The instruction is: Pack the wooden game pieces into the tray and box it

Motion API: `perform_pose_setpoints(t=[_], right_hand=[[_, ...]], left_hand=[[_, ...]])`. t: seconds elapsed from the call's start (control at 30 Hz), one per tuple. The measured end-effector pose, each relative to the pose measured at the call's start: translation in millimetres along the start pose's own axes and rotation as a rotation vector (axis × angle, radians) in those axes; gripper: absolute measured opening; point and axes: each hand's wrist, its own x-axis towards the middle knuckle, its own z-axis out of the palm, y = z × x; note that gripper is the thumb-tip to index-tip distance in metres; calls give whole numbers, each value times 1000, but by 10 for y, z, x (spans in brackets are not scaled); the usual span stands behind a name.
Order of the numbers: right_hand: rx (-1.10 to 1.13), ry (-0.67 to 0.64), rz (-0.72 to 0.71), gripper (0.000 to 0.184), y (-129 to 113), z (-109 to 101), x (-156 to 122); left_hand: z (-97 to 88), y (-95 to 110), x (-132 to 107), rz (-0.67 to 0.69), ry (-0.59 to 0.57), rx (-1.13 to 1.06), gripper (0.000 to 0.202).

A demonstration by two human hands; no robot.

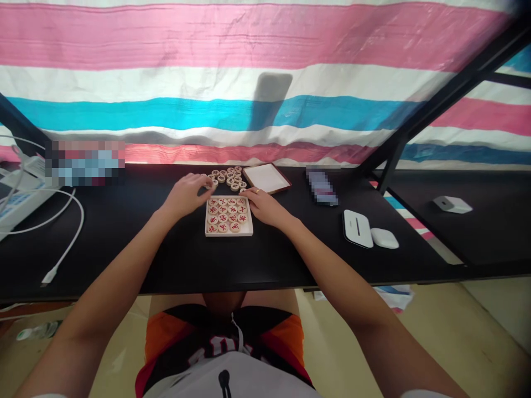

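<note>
A white box (229,233) holds rows of round wooden Chinese chess pieces (223,218) with red characters. Bare box floor shows at its lower right. Beyond its far edge lies a loose cluster of pieces (234,179) with dark characters. My left hand (186,193) is at the box's far left corner, thumb and fingers closed around what looks like a chess piece, mostly hidden. At the far right corner, my right hand (267,207) holds the box edge with its fingers, and one loose piece lies by the fingertips.
The box lid (267,178) lies inside-up behind my right hand. To the right are a blurred phone (322,187), a white flat device (357,228) and a white rounded case (385,238). A white cable (68,251) and power strip (25,204) occupy the left.
</note>
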Motion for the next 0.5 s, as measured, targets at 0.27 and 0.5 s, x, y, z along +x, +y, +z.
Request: perform_pose_setpoints(t=[0.27,0.5], right_hand=[[-3,5,0,40,-13,-12,-3],[-4,-12,4,40,-12,-18,-6]], left_hand=[[282,543,-112,405,-356,-318,23],[293,463,-94,479,-375,-285,24]])
